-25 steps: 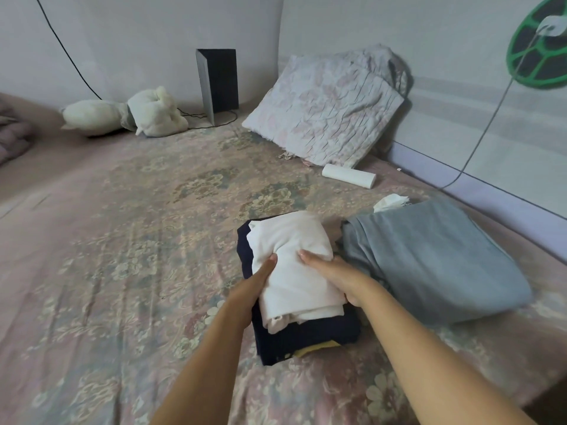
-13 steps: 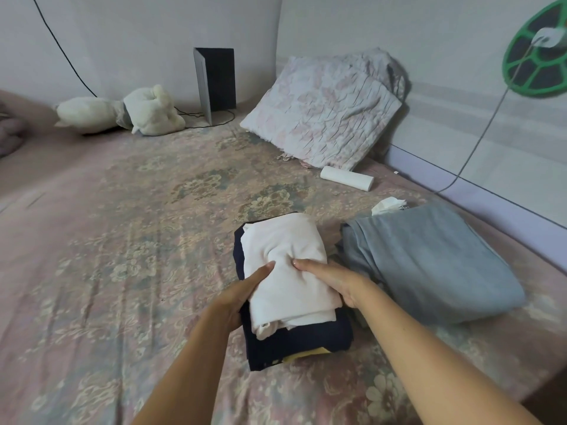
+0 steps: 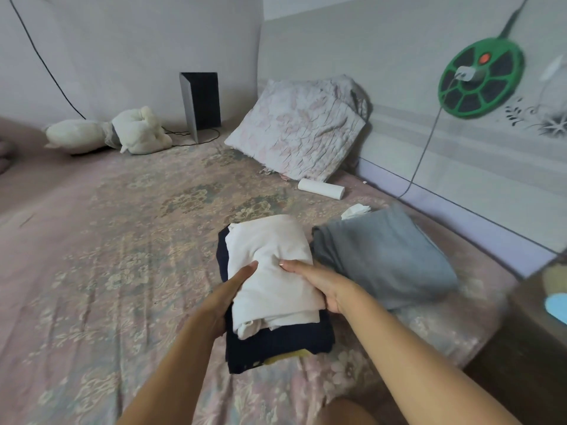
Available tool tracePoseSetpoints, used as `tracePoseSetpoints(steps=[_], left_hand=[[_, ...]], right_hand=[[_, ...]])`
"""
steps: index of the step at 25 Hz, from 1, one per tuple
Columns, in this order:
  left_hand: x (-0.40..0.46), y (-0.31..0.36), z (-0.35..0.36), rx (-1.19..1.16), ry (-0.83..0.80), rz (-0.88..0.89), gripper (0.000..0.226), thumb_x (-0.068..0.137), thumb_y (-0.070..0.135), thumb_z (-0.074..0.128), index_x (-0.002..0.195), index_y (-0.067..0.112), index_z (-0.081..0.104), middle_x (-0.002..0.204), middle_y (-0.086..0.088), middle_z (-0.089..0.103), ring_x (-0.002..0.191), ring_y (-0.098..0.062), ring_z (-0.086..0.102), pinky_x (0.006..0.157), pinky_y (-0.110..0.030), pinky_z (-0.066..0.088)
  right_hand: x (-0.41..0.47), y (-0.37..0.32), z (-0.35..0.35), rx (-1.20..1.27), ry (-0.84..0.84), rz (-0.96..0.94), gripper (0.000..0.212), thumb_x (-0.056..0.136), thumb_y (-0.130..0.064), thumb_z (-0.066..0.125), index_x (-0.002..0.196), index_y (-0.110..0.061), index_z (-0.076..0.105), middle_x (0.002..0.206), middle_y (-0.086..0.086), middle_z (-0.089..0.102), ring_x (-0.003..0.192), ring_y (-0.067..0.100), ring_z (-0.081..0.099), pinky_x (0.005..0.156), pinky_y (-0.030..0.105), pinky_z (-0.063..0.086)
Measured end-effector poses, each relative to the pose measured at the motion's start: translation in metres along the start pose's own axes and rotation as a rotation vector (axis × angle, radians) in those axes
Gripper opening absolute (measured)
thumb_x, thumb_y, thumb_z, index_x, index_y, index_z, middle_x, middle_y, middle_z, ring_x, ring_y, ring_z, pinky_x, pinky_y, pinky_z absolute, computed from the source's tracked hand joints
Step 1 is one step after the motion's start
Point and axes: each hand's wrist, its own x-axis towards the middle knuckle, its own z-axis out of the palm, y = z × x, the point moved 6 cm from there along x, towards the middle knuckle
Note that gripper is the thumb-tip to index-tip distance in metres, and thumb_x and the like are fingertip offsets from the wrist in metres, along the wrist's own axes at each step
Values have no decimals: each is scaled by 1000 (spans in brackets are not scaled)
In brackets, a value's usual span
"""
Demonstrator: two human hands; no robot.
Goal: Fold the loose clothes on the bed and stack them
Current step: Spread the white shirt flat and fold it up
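Note:
A folded white garment point(image 3: 270, 256) lies on top of a folded dark navy garment point(image 3: 276, 342), with a yellow edge point(image 3: 285, 356) showing under the pile's near side. The pile sits mid-bed on the floral bedspread point(image 3: 122, 256). My left hand point(image 3: 224, 299) grips the pile's left side with its thumb on the white cloth. My right hand point(image 3: 319, 280) grips the right side the same way; its fingers are hidden beneath. A folded grey cloth point(image 3: 383, 256) lies just right of the pile, touching it.
A quilted pillow point(image 3: 297, 130) leans on the headboard, with a white roll point(image 3: 320, 188) and crumpled tissue point(image 3: 356, 211) below it. White plush toys point(image 3: 122, 133) and a dark upright box point(image 3: 201, 101) sit at the far wall. Dark wooden furniture point(image 3: 537, 332) borders the bed at right.
Both hands have slid along the white garment toward its near end and now clasp the pile's sides. The pile stays beside the grey cloth.

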Motion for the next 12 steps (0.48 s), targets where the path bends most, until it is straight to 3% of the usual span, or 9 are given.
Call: tracePoseSetpoints(steps=[2,5,9,11,12], left_hand=[[-9,31,30,12,-28,80,62,70,52,71,119,16,61,103,-9,72,95,-25,69,80,-37,54],[-14,70,90,35,-95,147,51,80,51,65,118,17,61,102,-6,73,93,-21,70,72,-31,54],[11,94,166,10,-164,144,41,82,51,64,109,20,64,89,1,75,79,-12,71,63,-26,54],[47,78,192,-16,-176,109,48,76,54,69,109,20,64,89,2,74,79,-12,70,68,-28,54],[65,62,199,-23,-138,80,62,67,60,75,114,20,63,94,1,74,83,-14,70,74,-31,55]], right_hand=[[-20,-31,-22,-12,6,-59,56,64,-49,80,111,-24,62,104,-1,71,98,14,65,92,32,50],[-51,-87,-69,-58,26,-179,48,72,-47,74,111,-21,64,99,1,73,92,15,68,83,29,54],[-70,-132,-142,-1,123,-305,50,80,-65,51,108,-26,64,94,-3,74,87,12,69,75,28,54],[-57,-121,-178,21,184,-254,57,81,-69,45,111,-24,65,93,-1,74,85,13,70,72,27,53],[-45,-107,-193,18,224,-218,57,82,-67,47,115,-22,63,93,0,74,83,14,70,70,25,53]])
